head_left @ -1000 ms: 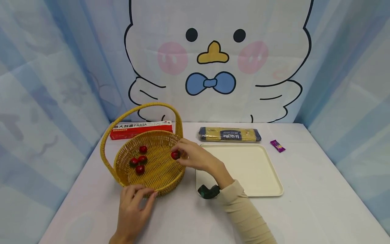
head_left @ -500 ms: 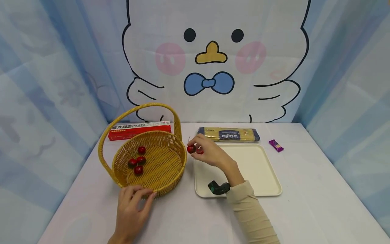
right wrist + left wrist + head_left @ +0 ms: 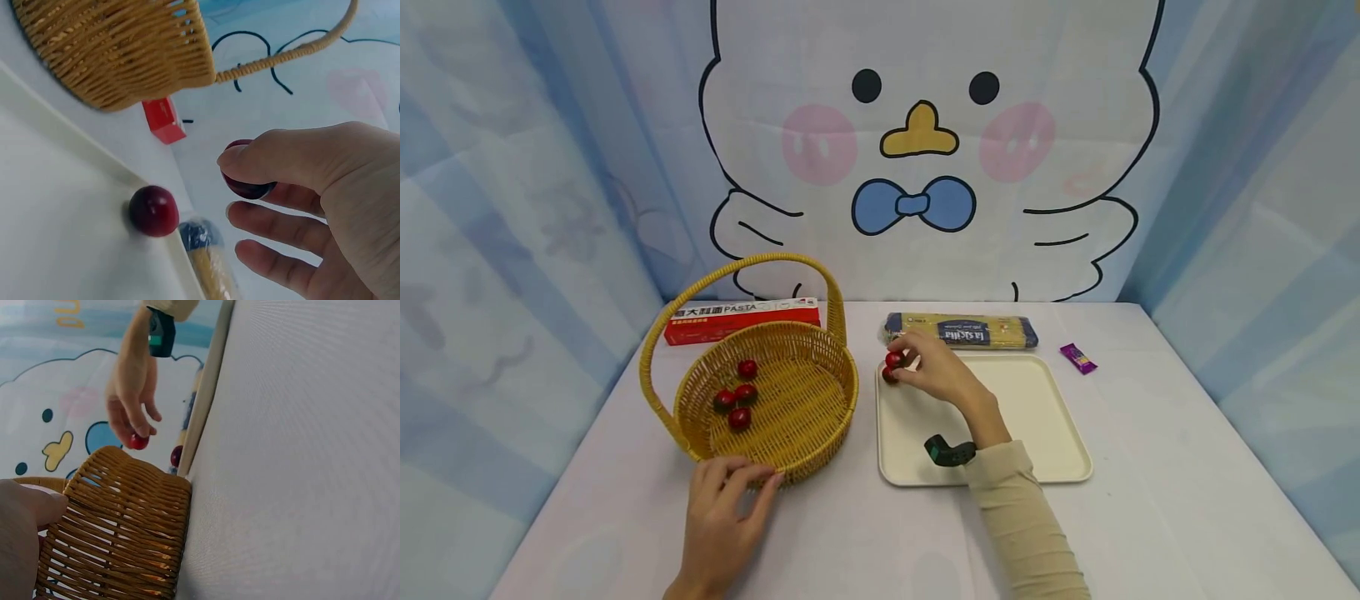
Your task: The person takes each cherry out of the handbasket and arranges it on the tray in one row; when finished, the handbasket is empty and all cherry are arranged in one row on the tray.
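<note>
My right hand is above the back-left corner of the cream tray. It pinches a dark red cherry between thumb and fingers. A second cherry lies on the tray near its edge, just below that hand. To the left stands a yellow wicker basket with a tall arched handle. Several cherries lie in its left half. My left hand grips the basket's front rim; the left wrist view shows the thumb against the wickerwork, with most fingers out of sight.
A red pasta box lies behind the basket. Behind the tray is a clear bag of spaghetti with a blue label. A small purple wrapped snack sits right of the bag. A printed curtain backs the table.
My right hand has moved from over the basket's right side to the tray, carrying two cherries. One now lies on the tray. The left hand has stayed on the rim.
</note>
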`<state>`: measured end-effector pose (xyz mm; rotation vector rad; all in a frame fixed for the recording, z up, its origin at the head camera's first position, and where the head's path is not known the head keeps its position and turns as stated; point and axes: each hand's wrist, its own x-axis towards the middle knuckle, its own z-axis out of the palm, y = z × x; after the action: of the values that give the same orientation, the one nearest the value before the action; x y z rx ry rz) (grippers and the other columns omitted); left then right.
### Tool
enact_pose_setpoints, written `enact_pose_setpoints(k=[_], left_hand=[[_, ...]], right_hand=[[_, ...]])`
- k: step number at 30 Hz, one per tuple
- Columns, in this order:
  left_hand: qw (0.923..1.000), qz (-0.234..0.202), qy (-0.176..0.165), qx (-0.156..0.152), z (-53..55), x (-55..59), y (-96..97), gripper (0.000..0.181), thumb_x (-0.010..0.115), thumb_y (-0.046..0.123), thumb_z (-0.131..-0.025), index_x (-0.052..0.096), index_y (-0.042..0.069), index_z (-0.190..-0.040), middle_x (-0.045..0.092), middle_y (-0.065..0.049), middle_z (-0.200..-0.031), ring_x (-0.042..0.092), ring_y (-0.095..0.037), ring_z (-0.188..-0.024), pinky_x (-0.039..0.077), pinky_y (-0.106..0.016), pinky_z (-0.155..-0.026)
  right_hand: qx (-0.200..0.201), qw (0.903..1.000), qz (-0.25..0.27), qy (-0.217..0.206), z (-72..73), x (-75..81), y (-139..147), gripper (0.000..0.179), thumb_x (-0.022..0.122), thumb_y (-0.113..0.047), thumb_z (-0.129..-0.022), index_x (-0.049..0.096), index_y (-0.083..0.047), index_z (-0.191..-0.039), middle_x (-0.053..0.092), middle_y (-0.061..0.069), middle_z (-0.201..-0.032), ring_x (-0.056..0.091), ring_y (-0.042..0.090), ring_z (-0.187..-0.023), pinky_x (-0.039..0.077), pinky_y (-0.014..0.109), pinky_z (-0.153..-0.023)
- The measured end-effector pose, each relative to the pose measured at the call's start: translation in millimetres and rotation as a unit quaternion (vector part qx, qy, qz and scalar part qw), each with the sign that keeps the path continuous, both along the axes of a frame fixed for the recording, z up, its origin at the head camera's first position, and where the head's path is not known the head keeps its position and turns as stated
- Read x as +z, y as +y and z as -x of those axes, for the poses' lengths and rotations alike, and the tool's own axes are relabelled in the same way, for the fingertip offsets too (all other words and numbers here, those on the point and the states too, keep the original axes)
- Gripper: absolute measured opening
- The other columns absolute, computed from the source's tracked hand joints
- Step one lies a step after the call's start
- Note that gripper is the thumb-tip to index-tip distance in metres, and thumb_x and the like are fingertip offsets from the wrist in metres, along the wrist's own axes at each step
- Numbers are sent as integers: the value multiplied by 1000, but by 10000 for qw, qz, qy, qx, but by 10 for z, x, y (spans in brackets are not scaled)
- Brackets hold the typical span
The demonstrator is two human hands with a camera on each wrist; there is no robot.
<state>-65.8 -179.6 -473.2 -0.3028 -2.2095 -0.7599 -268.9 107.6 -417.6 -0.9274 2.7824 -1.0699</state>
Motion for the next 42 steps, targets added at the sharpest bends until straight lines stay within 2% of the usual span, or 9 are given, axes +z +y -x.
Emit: enact_pose_setpoints(k=[5, 11, 16, 22, 30, 36, 42], left_hand=[[10000, -16, -75, 29, -8, -3, 3, 18, 75, 21, -88, 75, 3, -86, 59, -5, -88, 47, -21, -90, 34, -28, -82], [10000, -17, 38, -25, 5, 1, -2, 26, 71, 27, -92, 74, 2, -86, 59, -5, -88, 47, -22, -90, 34, -28, -82], [9999, -41, 96, -30, 12, 8, 2, 44, 59, 41, -100, 74, 2, -85, 59, -5, -88, 48, -22, -90, 34, -28, -81], [9999, -27, 108, -2, 9, 9, 8, 54, 51, 48, -102, 74, 2, -85, 59, -5, -88, 47, -21, -90, 34, -27, -81], [9999, -20, 153, 17, 12, 13, 12, 55, 51, 49, -101, 74, 1, -84, 59, -6, -89, 48, -23, -91, 35, -27, -81], [9998, -12, 175, 5, 17, 13, 11, 54, 52, 48, -101, 74, 1, -84, 59, -7, -89, 47, -23, -90, 34, -28, -81], [9999, -5, 152, -12, 11, 16, 8, 43, 61, 40, -99, 74, 1, -84, 59, -7, -89, 47, -23, -90, 35, -27, -81]], right_hand=[[-180, 9997, -105, -95, 68, -98, 75, 34, 72, -7, -87, 64, -3, -119, 65, 11, -113, 65, 24, -98, 53, 38, -85], [-369, 9982, -151, -443, 115, -171, 125, 34, 73, -6, -86, 64, -1, -119, 62, 15, -118, 65, 25, -99, 53, 39, -87], [-532, 9965, -233, -600, 134, -210, 136, 33, 74, -6, -86, 65, -1, -117, 61, 15, -118, 63, 24, -98, 53, 38, -86], [-747, 9941, -510, -602, 158, -278, 149, 30, 75, -6, -86, 66, -1, -114, 63, 13, -116, 60, 22, -95, 51, 36, -84], [-810, 9935, -513, -620, 195, -364, 179, 30, 75, -7, -86, 66, -3, -114, 63, 10, -107, 57, 20, -90, 48, 35, -82], [-856, 9935, -453, -592, 193, -373, 176, 30, 76, -8, -85, 67, -3, -113, 64, 10, -105, 58, 20, -90, 49, 35, -83], [-873, 9928, -446, -690, 179, -352, 195, 33, 76, -10, -85, 66, -4, -116, 64, 9, -107, 57, 20, -91, 48, 35, -83]])
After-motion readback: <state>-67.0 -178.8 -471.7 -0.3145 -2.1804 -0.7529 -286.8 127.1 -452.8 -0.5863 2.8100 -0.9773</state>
